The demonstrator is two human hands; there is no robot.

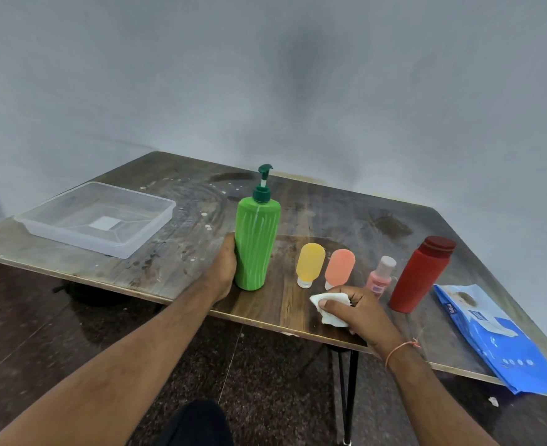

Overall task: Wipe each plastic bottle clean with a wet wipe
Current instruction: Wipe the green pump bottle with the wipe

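Note:
A tall green pump bottle [256, 243] stands upright near the table's front edge, and my left hand [222, 268] grips its lower left side. My right hand [359, 309] holds a crumpled white wet wipe [330, 305] just above the table, right of the green bottle. Behind that hand stand a yellow squeeze bottle [310, 263] and an orange squeeze bottle [339, 267], both cap down. A small pink bottle [381, 276] and a tall red bottle [422, 273] follow to the right.
A clear plastic tray [56, 228] sits at the table's left end. A blue wet-wipe pack [497, 336] lies at the right, overhanging the front edge. The wooden table [330, 214] is stained, and a wall rises close behind it.

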